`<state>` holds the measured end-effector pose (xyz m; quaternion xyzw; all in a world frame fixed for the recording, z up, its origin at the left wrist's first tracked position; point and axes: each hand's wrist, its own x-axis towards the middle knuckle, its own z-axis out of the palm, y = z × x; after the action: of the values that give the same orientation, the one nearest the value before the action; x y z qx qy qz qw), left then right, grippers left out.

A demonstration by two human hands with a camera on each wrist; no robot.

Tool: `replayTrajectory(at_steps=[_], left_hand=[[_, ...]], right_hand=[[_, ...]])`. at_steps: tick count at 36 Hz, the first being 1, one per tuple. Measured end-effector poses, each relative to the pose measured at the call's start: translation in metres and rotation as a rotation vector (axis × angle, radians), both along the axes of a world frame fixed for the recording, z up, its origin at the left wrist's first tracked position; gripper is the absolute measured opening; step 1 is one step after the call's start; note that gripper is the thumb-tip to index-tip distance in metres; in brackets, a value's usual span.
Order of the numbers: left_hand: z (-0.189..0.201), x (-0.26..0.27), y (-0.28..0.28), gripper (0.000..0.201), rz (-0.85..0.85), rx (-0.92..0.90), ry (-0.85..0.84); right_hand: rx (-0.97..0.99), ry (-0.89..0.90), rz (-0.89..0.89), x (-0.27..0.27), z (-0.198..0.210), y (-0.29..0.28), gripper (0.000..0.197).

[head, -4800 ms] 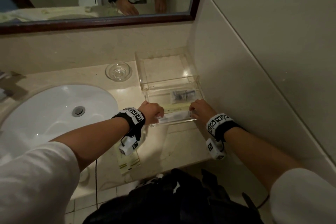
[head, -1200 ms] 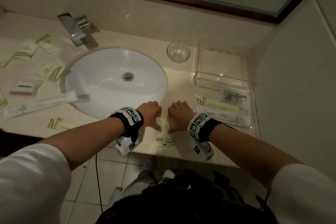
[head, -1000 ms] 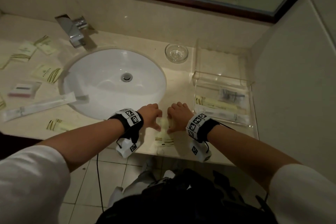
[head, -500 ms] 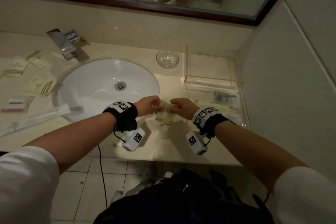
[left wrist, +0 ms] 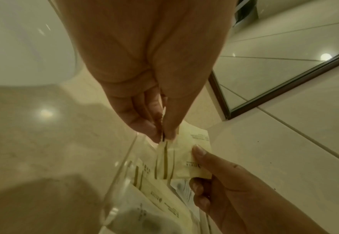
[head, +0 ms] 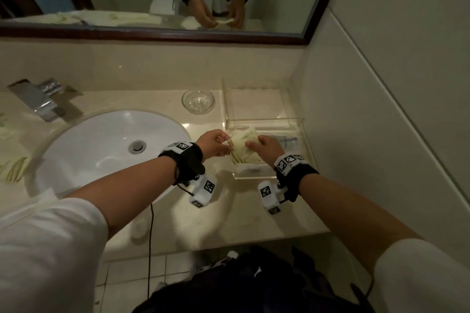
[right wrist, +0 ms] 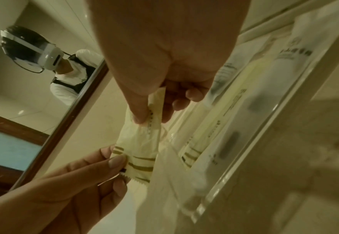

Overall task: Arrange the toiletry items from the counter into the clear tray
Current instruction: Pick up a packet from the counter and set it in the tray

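Head view: both hands meet above the clear tray (head: pixel 295 119)
Left hand (head: pixel 212 145): pinches the striped end of the cream sachet (head: pixel 243 145)
Right hand (head: pixel 264 146): pinches its other end
Sachet: stretched between the hands

White sink (head: pixel 84 155) left, chrome faucet (head: pixel 38 101) behind; glass dish (head: pixel 198 102) near backsplash; mirror (head: pixel 309 30) above.

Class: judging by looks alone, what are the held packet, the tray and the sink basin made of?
Packet: thin matte cream wrapper, paper or film; it crinkles, with a serrated end.
Tray: clear rigid plastic, probably acrylic; see-through walls with bright edges.
Sink basin: glossy white, likely glazed ceramic.
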<state>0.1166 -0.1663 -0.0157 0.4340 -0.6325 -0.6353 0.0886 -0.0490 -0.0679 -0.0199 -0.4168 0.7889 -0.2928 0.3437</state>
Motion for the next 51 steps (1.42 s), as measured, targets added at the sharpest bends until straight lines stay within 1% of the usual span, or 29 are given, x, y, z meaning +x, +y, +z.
replayTrajectory(at_steps=[4,8,10,12,16,20,22,24,27,31,34,40,45,51], left_hand=[[-0.005,-0.023,-0.003,0.024,0.08,-0.008,-0.025],[-0.008,-0.042,-0.009,0.018,0.113,-0.048,-0.07],[-0.009,-0.049,-0.013,0.012,0.106,-0.059,-0.099],[-0.013,-0.055,-0.018,0.012,0.105,-0.089,-0.135],[-0.02,-0.061,-0.024,0.013,0.137,-0.135,-0.161],[-0.024,-0.061,-0.026,0.02,0.151,-0.211,-0.181],[-0.023,-0.061,-0.027,0.021,0.141,-0.25,-0.201],[-0.021,-0.062,-0.026,0.022,0.097,-0.311,-0.231],[-0.019,-0.063,-0.026,0.027,-0.005,-0.421,-0.261],[-0.017,-0.067,-0.026,0.03,-0.148,-0.577,-0.299],[-0.015,-0.072,-0.028,0.028,-0.251,-0.676,-0.349],[-0.017,-0.081,-0.033,0.022,-0.475,-0.793,-0.488],[-0.02,-0.085,-0.033,0.02,-0.586,-0.88,-0.575],[-0.02,-0.094,-0.033,0.024,-0.718,-0.975,-0.689]], right_hand=[[0.025,0.004,-0.068,-0.018,-0.004,0.002,0.027],[0.087,0.019,-0.051,-0.033,-0.007,0.002,0.037],[0.106,0.042,-0.05,-0.039,-0.009,0.001,0.036],[0.129,0.081,-0.066,-0.045,-0.011,-0.001,0.039],[0.157,0.106,-0.098,-0.055,-0.016,-0.006,0.031],[0.231,0.131,-0.063,-0.061,-0.019,-0.012,0.042],[0.263,0.132,-0.055,-0.063,-0.02,-0.015,0.037],[0.287,0.131,-0.045,-0.063,-0.022,-0.018,0.029],[0.282,0.16,-0.046,-0.062,-0.022,-0.023,0.032],[0.347,0.215,0.008,-0.059,-0.019,-0.032,0.02],[0.375,0.287,0.055,-0.059,-0.021,-0.036,0.024],[0.386,0.441,0.152,-0.06,-0.026,-0.036,0.026],[0.369,0.507,0.193,-0.061,-0.03,-0.035,0.03],[0.349,0.523,0.23,-0.065,-0.032,-0.034,0.028]])
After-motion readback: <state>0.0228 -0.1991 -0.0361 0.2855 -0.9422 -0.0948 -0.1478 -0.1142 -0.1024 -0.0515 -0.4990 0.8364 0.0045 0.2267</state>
